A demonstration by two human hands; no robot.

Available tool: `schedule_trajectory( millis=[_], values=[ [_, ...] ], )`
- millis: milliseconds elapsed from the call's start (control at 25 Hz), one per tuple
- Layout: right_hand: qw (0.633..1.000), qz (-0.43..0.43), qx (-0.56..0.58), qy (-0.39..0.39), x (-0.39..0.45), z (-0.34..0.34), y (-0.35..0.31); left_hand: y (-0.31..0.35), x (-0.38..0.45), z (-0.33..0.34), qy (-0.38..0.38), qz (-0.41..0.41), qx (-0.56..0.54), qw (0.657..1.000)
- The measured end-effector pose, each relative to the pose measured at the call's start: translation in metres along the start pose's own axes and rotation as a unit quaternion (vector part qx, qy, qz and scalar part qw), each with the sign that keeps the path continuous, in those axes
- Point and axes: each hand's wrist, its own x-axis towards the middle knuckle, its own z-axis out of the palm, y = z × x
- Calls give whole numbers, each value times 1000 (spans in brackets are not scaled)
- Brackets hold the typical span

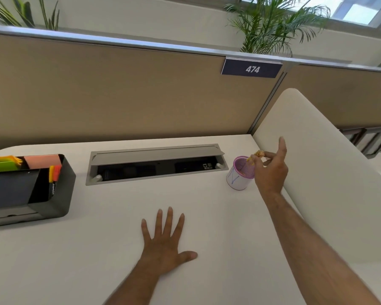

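Two bare hands are over the smooth white table (207, 205). The right hand (271, 170) is raised near the table's far right corner. Its thumb and curled fingers pinch a small, crumpled tan-yellow scrap (259, 153), while the forefinger sticks straight up. The scrap hangs just above the right rim of a pink mesh cup (238, 179). It is too small and bunched to give a sure long axis, though a yellow end seems to dip down-left toward the cup's mouth.

The cup is a short wire-mesh cylinder standing upright with its mouth facing up. A white paper band with a blue scribble wraps its lower wall.

The left hand (163, 245) lies flat on the table near the front edge, palm down and fingers spread, holding nothing.

Along the far edge sits a long grey metal cable hatch (156, 164), its lid propped open over dark sockets. At the left edge stands a rounded black desk organiser (53, 194) holding pink sticky notes (42, 161) and a couple of highlighters (54, 173). Behind rises a tan fabric partition (119, 95) with a dark number plate (252, 68).
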Motion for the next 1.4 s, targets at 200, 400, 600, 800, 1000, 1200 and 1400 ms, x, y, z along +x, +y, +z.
schedule_trajectory(
  millis=[200,400,600,800,1000,1200,1400],
  values=[
    [999,7,-43,-6,-6,2,1,-1,0,0,-3,4,-2,1000],
    [999,-9,-52,-5,0,1,4,-1,2,3,5,4,-2,1000],
    [999,27,-8,22,-4,2,7,-2,2,4,17,1,-4,1000],
    [994,65,70,47,-8,-5,-4,-3,1,9,53,11,-27,998],
    [921,239,301,-63,-54,-8,-39,-7,-13,-7,95,13,-174,980],
    [704,490,409,-311,-177,-19,-76,0,-48,-21,220,41,-465,857],
    [617,542,419,-387,-262,-22,-110,-13,-95,-10,321,52,-508,797]
  ],
)
